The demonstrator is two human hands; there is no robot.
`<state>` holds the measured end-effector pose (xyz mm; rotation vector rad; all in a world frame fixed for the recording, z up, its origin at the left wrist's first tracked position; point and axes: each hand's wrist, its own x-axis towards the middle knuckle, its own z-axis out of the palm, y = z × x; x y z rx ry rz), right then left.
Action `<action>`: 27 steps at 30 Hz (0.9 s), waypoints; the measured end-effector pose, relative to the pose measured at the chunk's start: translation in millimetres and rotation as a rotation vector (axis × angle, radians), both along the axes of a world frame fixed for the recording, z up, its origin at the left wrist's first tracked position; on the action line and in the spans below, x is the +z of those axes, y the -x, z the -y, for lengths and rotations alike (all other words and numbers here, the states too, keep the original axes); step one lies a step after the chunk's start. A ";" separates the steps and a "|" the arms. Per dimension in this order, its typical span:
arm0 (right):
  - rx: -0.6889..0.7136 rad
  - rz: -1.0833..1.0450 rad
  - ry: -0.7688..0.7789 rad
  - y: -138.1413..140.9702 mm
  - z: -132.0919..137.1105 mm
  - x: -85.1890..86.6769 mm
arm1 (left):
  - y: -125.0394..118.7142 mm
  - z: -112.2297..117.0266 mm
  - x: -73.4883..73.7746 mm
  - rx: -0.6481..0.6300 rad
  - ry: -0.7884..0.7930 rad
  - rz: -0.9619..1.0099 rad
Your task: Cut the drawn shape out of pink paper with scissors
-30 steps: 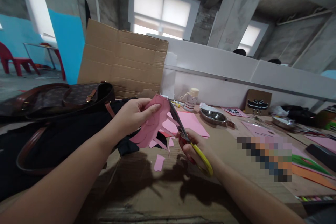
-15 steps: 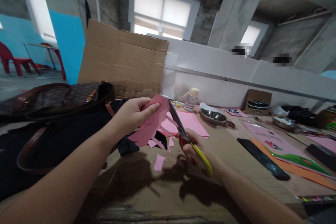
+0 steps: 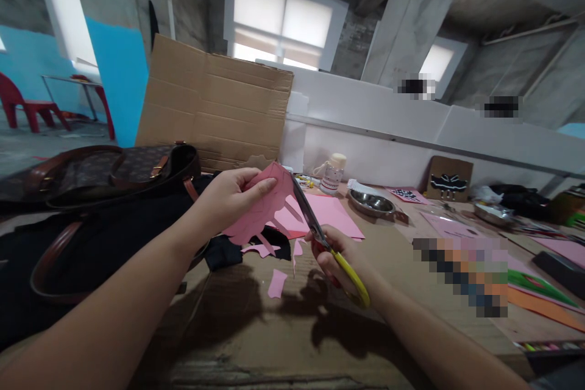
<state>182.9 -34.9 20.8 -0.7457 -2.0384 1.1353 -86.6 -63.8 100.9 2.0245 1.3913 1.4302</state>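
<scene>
Between the thumb and fingers of my left hand (image 3: 240, 195) is a partly cut sheet of pink paper (image 3: 256, 213) with drawn outlines, narrow strips hanging from its right edge. My right hand (image 3: 336, 253) grips scissors (image 3: 315, 223) with a yellow and a red handle, fingers in the loops. Their blades point up and left, nearly together, the tips at the paper's upper right edge. Whether they touch the paper I cannot tell. Beneath lie a loose pink scrap (image 3: 276, 284) and other offcuts. Pink sheets (image 3: 336, 214) rest behind the scissors.
A dark handbag (image 3: 114, 195) fills the left side. Cardboard (image 3: 219, 109) stands upright behind my left hand. A bottle (image 3: 333, 173) and a metal bowl (image 3: 371, 202) stand farther back. Craft sheets (image 3: 546, 283) lie at the right, partly pixelated. People's heads show above the white partition (image 3: 347, 140).
My left hand has tilted the pink paper slightly, and its hanging strips have shifted. The scissor blades have come closer together. The loose scrap on the table stays put.
</scene>
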 end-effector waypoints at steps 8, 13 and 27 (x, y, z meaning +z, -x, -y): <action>0.009 0.026 0.011 0.6 3.7 5.4 | 1.2 -0.6 0.8 -0.013 0.010 -0.020; 0.051 0.023 -0.005 1.9 4.1 8.5 | -0.4 -0.1 1.9 -0.001 0.003 -0.119; 0.039 0.080 -0.064 2.6 10.8 17.4 | -6.3 -2.5 -5.2 -0.083 0.038 -0.193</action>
